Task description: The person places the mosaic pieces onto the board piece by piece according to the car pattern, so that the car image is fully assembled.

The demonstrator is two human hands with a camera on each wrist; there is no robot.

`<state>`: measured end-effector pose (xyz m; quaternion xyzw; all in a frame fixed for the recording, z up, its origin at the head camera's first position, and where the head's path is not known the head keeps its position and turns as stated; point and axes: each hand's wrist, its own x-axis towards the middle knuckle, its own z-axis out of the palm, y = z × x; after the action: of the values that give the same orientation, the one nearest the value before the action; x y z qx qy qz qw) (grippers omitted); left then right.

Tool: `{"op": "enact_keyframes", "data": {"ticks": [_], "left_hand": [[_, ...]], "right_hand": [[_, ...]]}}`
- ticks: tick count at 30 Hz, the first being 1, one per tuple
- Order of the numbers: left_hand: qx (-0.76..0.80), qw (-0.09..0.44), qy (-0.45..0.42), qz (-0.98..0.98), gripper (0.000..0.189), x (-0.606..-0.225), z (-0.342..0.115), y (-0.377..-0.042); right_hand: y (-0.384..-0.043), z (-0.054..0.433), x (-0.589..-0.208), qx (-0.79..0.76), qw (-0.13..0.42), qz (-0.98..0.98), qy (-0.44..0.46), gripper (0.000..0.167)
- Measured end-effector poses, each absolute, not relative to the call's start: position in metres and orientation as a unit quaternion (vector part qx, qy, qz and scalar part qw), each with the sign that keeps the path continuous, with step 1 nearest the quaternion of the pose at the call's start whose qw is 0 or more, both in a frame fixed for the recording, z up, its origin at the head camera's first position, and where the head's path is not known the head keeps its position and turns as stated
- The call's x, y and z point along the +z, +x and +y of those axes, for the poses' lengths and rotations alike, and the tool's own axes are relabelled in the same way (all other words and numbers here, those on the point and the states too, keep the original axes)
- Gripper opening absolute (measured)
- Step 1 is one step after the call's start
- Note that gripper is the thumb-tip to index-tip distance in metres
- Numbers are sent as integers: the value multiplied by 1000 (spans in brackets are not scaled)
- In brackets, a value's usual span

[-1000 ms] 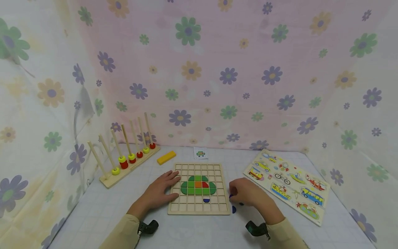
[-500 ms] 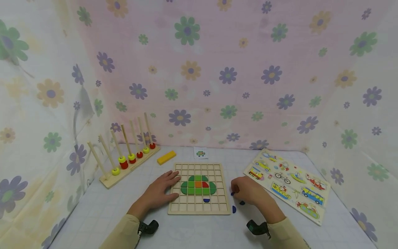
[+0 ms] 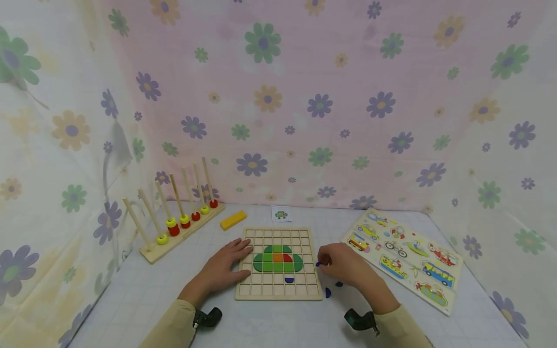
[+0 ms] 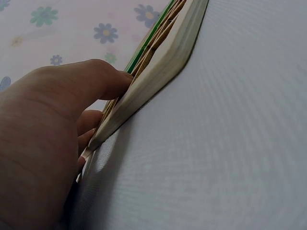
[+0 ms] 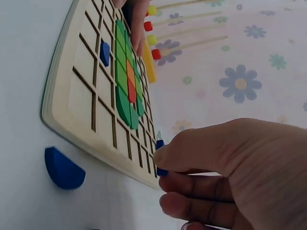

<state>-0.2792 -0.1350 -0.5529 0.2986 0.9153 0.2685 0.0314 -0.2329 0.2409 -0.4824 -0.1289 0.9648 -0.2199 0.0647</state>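
Observation:
A wooden grid board lies on the table, with green pieces, an orange piece and a red piece set in its squares. One blue half-round piece sits in a lower square. My left hand rests along the board's left edge, its thumb touching the rim. At the board's right edge my right hand pinches another blue half-round piece between thumb and finger, partly covered by them. Two more blue pieces lie on the table, one a half-round piece beside the board.
A pattern card lies behind the board. Back left are a yellow block and a rack of pegs with red and yellow beads. A vehicle picture puzzle board lies at the right. Flowered cloth encloses the table.
My right hand has picked up a blue half-round piece from the table and moved slightly left and away from me, to the board's right edge. The left hand has stayed still.

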Motion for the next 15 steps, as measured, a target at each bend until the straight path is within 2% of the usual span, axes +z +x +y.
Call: {"op": "enact_keyframes", "data": {"ticks": [7,15], "left_hand": [[269,31,299,915,72,-552,-135,-279],[278,29,302,912,72,-553,-135,-279]], "right_hand": [[-230,231,-480,-243,7,955,-173,11],[-227,222,-484,-261,13,949,-176,11]]}}
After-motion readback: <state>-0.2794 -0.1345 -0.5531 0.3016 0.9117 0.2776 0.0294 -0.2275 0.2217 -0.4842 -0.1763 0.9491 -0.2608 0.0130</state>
